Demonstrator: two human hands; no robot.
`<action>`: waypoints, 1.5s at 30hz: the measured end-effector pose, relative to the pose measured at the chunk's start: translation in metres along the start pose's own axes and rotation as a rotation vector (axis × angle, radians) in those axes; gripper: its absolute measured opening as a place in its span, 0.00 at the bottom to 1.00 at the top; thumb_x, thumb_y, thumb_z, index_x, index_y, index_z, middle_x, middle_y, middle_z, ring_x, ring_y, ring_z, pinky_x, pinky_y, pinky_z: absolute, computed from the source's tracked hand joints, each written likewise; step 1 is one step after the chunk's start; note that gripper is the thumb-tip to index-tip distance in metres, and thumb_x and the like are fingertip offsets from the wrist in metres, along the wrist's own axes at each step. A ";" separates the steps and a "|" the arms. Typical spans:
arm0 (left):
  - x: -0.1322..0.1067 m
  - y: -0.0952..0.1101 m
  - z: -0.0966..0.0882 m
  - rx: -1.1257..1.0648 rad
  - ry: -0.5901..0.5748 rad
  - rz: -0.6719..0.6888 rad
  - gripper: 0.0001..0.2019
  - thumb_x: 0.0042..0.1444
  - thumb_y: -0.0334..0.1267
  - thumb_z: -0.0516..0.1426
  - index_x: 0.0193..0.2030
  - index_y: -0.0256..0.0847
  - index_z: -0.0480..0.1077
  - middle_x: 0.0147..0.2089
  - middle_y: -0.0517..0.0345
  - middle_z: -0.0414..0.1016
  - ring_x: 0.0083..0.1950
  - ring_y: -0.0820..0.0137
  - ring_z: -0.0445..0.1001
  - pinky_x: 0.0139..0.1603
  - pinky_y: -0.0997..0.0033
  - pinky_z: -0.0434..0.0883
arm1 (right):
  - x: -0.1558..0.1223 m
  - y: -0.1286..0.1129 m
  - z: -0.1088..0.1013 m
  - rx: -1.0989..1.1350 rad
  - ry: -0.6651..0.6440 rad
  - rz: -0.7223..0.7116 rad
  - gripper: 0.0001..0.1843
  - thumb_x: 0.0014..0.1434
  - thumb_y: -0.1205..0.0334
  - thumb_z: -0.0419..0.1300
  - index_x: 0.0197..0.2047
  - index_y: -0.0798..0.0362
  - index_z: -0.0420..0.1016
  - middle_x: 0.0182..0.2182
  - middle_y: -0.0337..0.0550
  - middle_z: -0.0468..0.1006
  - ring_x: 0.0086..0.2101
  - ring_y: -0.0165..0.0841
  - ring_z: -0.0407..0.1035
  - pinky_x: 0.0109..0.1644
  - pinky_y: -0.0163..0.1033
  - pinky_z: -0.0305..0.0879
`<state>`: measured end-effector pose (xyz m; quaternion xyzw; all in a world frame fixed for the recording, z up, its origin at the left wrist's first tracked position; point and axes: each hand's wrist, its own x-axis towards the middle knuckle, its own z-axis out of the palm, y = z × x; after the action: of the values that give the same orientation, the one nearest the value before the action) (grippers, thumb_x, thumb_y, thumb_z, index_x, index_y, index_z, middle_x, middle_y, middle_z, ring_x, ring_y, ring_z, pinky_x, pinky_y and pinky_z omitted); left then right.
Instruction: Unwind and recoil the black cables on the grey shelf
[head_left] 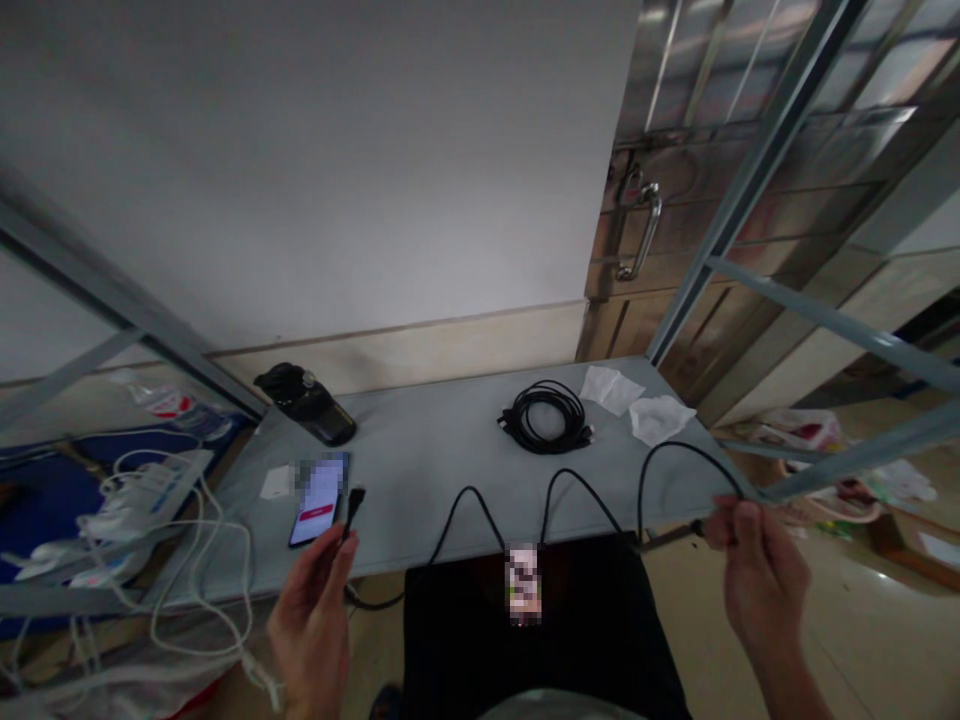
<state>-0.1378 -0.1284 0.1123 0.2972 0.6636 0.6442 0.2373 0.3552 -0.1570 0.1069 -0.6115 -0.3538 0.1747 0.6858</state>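
My left hand [319, 595] pinches one plug end of a black cable [471, 490] over the near left edge of the grey shelf [420, 440]; the plug points up. My right hand [761, 570] grips the same cable near its other end, off the shelf's right front corner. Between the hands the cable runs in loose bends along the front edge and partly over my dark-clothed lap. Farther back on the shelf lies a second black cable, wound in a coil [523, 425], with its plug ends showing. A phone [319, 495] with a lit screen lies just beyond my left hand.
A black bottle [307, 400] stands at the back left. Two crumpled white pieces [660, 418] lie at the back right. Left of the shelf are a white power strip [150, 495] with tangled cords and a clear plastic bottle [180, 408]. Grey metal posts [720, 250] rise at both sides.
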 end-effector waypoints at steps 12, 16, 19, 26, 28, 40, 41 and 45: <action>-0.051 -0.030 0.038 -0.127 -0.334 -0.261 0.33 0.62 0.67 0.70 0.61 0.43 0.83 0.70 0.42 0.83 0.65 0.44 0.86 0.67 0.43 0.85 | -0.155 -0.012 0.142 -0.124 -1.010 -0.331 0.17 0.81 0.63 0.55 0.65 0.46 0.80 0.59 0.49 0.85 0.60 0.43 0.80 0.68 0.49 0.77; -0.067 -0.019 0.036 -0.088 -0.449 -0.356 0.31 0.73 0.68 0.59 0.64 0.47 0.84 0.67 0.42 0.85 0.64 0.42 0.87 0.64 0.39 0.86 | -0.210 -0.004 0.168 -0.260 -1.222 -0.537 0.13 0.74 0.67 0.62 0.59 0.50 0.78 0.54 0.47 0.87 0.53 0.46 0.82 0.63 0.49 0.79; -0.073 -0.011 0.030 -0.084 -0.471 -0.369 0.29 0.71 0.67 0.61 0.63 0.47 0.85 0.68 0.43 0.85 0.59 0.44 0.89 0.62 0.39 0.86 | -0.231 0.006 0.171 -0.316 -1.246 -0.586 0.15 0.72 0.67 0.62 0.60 0.52 0.76 0.51 0.48 0.88 0.47 0.46 0.84 0.54 0.46 0.81; -0.066 -0.010 0.019 0.061 -0.604 -0.314 0.36 0.53 0.59 0.78 0.63 0.42 0.85 0.37 0.52 0.87 0.36 0.62 0.84 0.41 0.66 0.82 | -0.237 0.013 0.163 -0.376 -1.290 -0.575 0.24 0.73 0.45 0.62 0.67 0.42 0.73 0.50 0.43 0.90 0.36 0.47 0.85 0.38 0.46 0.81; -0.059 -0.009 0.018 0.069 -0.628 -0.278 0.36 0.53 0.59 0.77 0.64 0.41 0.85 0.31 0.55 0.83 0.32 0.64 0.81 0.38 0.68 0.79 | -0.231 0.008 0.163 -0.398 -1.257 -0.664 0.28 0.72 0.36 0.64 0.65 0.44 0.74 0.49 0.43 0.90 0.33 0.46 0.84 0.36 0.47 0.79; 0.052 -0.031 0.078 0.067 -0.455 -0.072 0.36 0.53 0.58 0.75 0.63 0.37 0.81 0.59 0.39 0.87 0.55 0.50 0.88 0.64 0.46 0.81 | -0.095 0.014 0.236 -0.567 -1.056 -0.932 0.12 0.75 0.72 0.64 0.57 0.52 0.81 0.54 0.48 0.82 0.57 0.42 0.74 0.69 0.49 0.72; 0.058 -0.040 0.083 0.105 -0.459 -0.051 0.36 0.54 0.59 0.74 0.63 0.37 0.80 0.61 0.37 0.86 0.57 0.49 0.88 0.66 0.43 0.80 | -0.087 0.021 0.238 -0.577 -1.046 -0.890 0.12 0.75 0.72 0.63 0.58 0.52 0.81 0.57 0.50 0.81 0.58 0.42 0.74 0.67 0.49 0.73; 0.063 -0.070 0.084 0.310 -0.405 0.237 0.35 0.62 0.63 0.68 0.66 0.39 0.78 0.66 0.34 0.81 0.67 0.44 0.81 0.73 0.34 0.74 | -0.054 0.044 0.225 -0.590 -0.937 -0.761 0.14 0.77 0.67 0.62 0.62 0.51 0.80 0.61 0.54 0.78 0.60 0.46 0.73 0.68 0.54 0.74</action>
<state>-0.1298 -0.0240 0.0420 0.5281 0.6540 0.4859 0.2396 0.1693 -0.0245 0.0501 -0.4654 -0.8380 0.0637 0.2777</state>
